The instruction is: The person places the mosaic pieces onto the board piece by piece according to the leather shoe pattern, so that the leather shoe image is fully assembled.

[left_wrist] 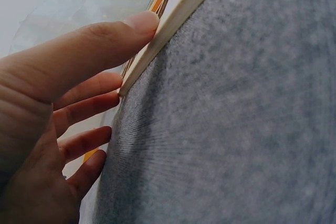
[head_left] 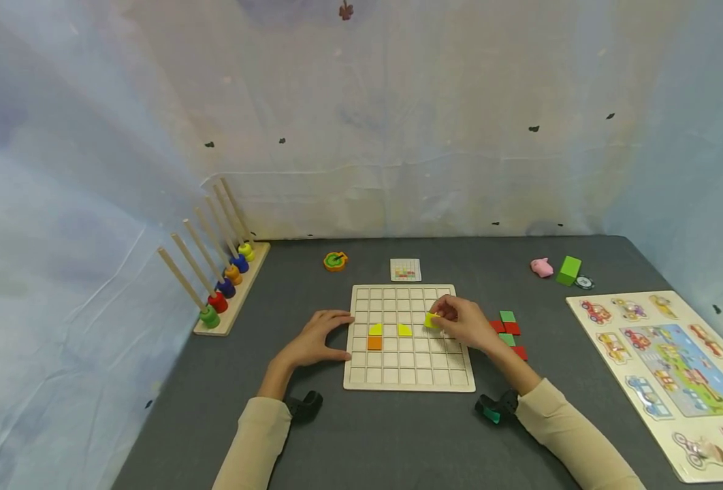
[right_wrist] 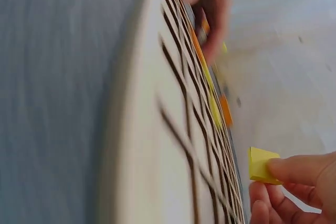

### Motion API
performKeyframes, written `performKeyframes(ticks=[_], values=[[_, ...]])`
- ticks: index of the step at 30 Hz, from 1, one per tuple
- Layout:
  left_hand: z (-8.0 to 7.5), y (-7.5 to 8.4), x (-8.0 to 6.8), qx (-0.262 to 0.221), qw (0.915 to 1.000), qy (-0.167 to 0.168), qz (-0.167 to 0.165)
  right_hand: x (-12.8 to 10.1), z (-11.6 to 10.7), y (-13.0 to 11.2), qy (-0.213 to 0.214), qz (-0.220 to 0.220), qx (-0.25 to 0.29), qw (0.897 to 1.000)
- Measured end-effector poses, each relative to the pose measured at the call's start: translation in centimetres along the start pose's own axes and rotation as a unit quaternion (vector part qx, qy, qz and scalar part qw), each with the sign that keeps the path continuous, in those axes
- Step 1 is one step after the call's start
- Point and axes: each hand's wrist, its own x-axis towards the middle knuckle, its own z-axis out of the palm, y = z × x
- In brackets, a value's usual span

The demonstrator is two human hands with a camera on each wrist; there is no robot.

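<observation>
A pale, mottled cloth [head_left: 398, 136] fills the head view's upper part, running beyond the edges. The dark bench [head_left: 398, 442] is cut off along the bottom. On its right lies the picture board [head_left: 668, 429], whose right side falls outside the head view. The gridded board [head_left: 392, 374] sits mid-bench; the right hand covers some right-hand squares, and both wrist views show it only in part, at a steep slant. The peg stand [head_left: 243, 286] is at the left, rings low on its leaning pegs.

The left hand [head_left: 315, 339] is spread and relaxed, thumb and fingertips at the gridded board's left edge; which fingertips actually touch is hard to make out. The right hand [head_left: 462, 323] pinches a yellow tile [right_wrist: 259, 166] above the gridded board's right part, its thumb hiding one end. Dark wrist devices [head_left: 305, 407] disappear partly beneath the cuffs.

The pattern on the card [head_left: 406, 270] behind the gridded board is too small to read. Near the green block [head_left: 568, 270] are a pink pig [head_left: 542, 267] and a small round object [head_left: 584, 282] I cannot identify. Red and green tiles [head_left: 507, 339] lie beside the right forearm, which may hide some. Two yellow pieces [head_left: 404, 330] and an orange piece [head_left: 374, 343] lie on the grid, the yellow outlines unclear.
</observation>
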Motion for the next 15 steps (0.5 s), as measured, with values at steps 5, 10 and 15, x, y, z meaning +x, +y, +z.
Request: performKeyframes(ticks=[5, 10, 15], values=[[0.0, 0.0, 0.0, 0.001, 1.0000, 0.000, 0.002, 0.4, 2.9, -1.8, -0.018, -0.044, 0.028, 0.998], [0.1, 0.0, 0.1, 0.004, 1.0000, 0.000, -0.001, 0.6, 5.1, -2.9, -0.029, -0.080, 0.028, 0.996], [0.0, 0.0, 0.1, 0.003, 1.0000, -0.001, -0.001, 0.8, 6.3, -3.1, -0.027, -0.094, -0.004, 0.995]])
